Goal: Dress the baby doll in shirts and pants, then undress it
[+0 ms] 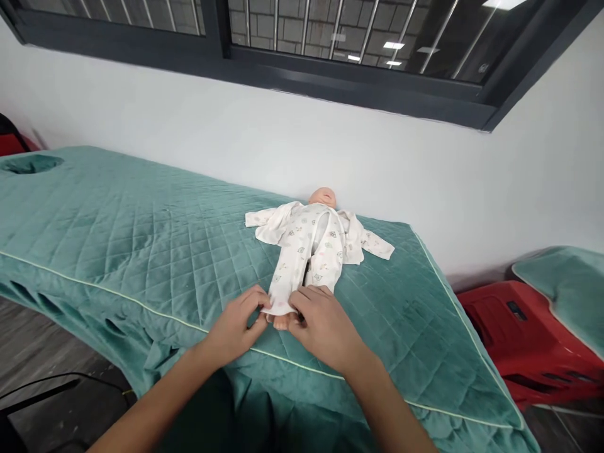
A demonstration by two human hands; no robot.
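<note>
A baby doll (323,197) lies on its back, head toward the wall and feet toward me. It wears a white printed top with its sleeves spread out, and white printed trousers (295,248) with an opening at the crotch. My left hand (238,322) pinches one side of a trouser leg's hem. On the other side of that hem, my right hand (325,324) is closed on the cloth. Between my hands the doll's toes (281,323) stick out below the hem. My right hand partly hides the other leg's end.
Under the doll is a bed with a quilted green cover (141,233), which has a face hole (33,163) at far left. A white wall and a dark window frame (358,85) rise behind. A red plastic stool (514,333) stands at right.
</note>
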